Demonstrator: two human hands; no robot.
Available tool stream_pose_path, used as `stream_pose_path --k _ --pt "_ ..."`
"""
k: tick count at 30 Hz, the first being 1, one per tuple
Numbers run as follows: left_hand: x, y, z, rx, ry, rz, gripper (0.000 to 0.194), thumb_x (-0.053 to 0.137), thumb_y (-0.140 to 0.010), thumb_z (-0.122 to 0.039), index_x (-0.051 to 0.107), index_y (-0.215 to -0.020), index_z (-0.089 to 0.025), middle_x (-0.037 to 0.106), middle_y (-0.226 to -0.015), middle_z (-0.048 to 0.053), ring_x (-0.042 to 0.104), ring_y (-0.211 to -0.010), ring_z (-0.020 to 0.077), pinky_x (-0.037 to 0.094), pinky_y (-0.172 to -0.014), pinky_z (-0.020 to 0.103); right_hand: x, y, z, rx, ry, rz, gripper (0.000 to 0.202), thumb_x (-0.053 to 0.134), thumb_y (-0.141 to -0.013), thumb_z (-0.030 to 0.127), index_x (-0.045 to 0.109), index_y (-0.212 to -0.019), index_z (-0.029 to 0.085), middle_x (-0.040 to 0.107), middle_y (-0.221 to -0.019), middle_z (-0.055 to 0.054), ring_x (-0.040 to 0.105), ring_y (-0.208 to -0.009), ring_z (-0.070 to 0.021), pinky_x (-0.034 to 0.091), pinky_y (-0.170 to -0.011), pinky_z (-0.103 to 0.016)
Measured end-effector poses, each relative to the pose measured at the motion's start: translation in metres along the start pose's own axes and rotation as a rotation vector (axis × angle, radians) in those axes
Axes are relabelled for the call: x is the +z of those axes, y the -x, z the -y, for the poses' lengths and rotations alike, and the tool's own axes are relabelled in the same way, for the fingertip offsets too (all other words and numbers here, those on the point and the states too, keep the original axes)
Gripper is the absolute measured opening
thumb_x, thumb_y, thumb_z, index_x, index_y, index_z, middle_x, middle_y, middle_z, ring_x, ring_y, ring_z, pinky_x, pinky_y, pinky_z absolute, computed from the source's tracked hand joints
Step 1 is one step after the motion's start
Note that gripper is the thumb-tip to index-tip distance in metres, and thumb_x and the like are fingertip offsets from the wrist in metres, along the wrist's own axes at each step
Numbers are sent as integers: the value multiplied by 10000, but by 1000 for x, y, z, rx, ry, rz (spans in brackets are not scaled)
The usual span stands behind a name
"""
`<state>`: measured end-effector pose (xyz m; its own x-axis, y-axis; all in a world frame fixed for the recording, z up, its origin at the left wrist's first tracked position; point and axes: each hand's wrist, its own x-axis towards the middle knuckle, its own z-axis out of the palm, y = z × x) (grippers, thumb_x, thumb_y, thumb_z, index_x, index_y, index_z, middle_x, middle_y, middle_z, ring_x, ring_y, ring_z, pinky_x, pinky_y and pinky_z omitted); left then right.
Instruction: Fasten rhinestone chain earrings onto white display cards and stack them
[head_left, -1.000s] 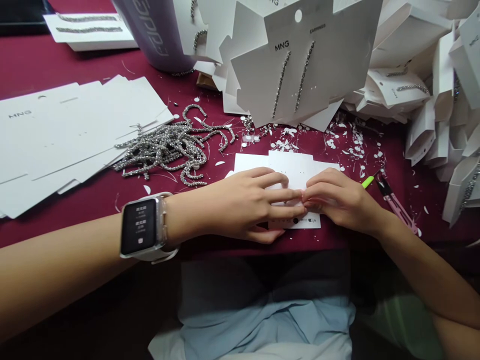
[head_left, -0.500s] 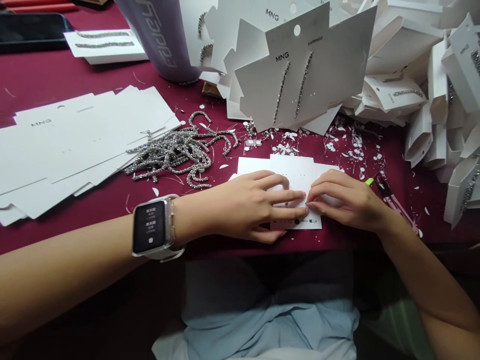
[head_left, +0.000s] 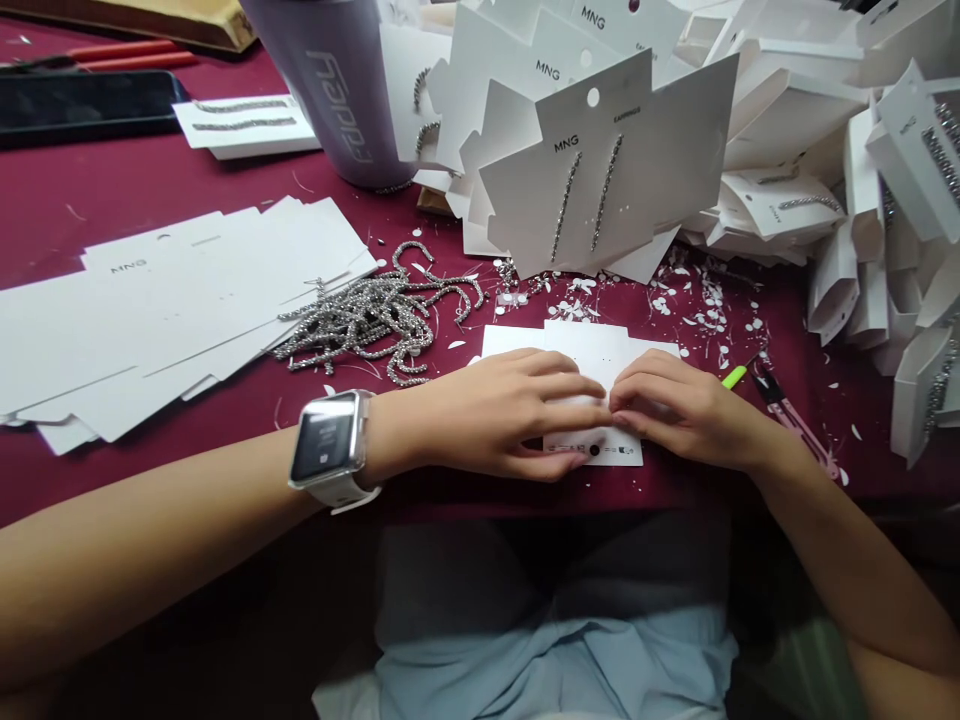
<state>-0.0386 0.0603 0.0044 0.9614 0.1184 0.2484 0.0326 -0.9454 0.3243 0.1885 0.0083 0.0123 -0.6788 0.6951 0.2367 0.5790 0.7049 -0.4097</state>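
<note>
A white earring card [head_left: 587,340] with printed symbols along its near edge lies on the table below both hands. My left hand [head_left: 517,412] rests across it, fingers stretched to the right and thumb apart. At the card's right side, my right hand [head_left: 679,405] has thumb and fingertips pinched together, almost touching the left fingertips; whatever they pinch is hidden. Left of the card lies a heap of silver beaded earring chains [head_left: 367,318]. Behind stand flat cards, the front one [head_left: 600,190] carrying two hanging chain earrings.
At the left are fanned blank cards [head_left: 172,265], a black phone [head_left: 90,105] and a purple cup [head_left: 330,95]. White folded boxes [head_left: 795,95] pile up at the right. Pink-handled snips [head_left: 799,430] and a lime-green piece [head_left: 735,376] lie beside my right hand, near scattered paper scraps.
The view has shifted, so the table things sit slightly lower. My left fingers have drawn closer together and back a little; the right hand stays pinched at the card.
</note>
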Motion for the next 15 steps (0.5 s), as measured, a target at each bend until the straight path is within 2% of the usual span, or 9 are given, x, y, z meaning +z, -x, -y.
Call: stream_pose_path --k 3,5,8,11,15 --pt "-2 0 2 -125 115 -60 259 444 -875 -253 522 -1087 -126 549 -1113 97 558 -905 150 467 -805 251 -1 2 -1 35 -76 -17 62 546 -812 151 559 -863 185 618 -793 -36 556 -768 -130 477 -726 -276" --pt "-1 -1 3 -145 88 -74 223 456 -873 -241 528 -1052 -129 549 -1093 92 572 -872 146 481 -760 245 0 3 -1 44 -110 -36 69 554 -807 141 566 -864 178 623 -797 -38 559 -777 -124 477 -732 -268" --pt "2 -2 3 -73 -63 -112 191 415 -897 -224 562 -979 -134 584 -1035 77 582 -825 158 486 -729 267 0 3 -2 31 -100 -56 61 563 -797 129 569 -842 171 622 -781 -36 555 -764 -118 476 -723 -262" --pt "5 -2 3 -2 -185 -161 238 369 -917 -208 590 -892 -124 606 -980 70 581 -776 157 482 -715 272 0 1 -1 21 -74 -55 50 570 -791 133 565 -824 170 618 -761 -31 552 -746 -115 474 -716 -261" --pt "7 -2 3 -1 -211 -162 273 328 -934 -209 579 -921 -105 604 -974 72 574 -792 142 463 -742 248 0 -1 1 21 -30 -61 28 565 -794 144 557 -803 169 606 -743 -27 545 -726 -110 469 -699 -251"
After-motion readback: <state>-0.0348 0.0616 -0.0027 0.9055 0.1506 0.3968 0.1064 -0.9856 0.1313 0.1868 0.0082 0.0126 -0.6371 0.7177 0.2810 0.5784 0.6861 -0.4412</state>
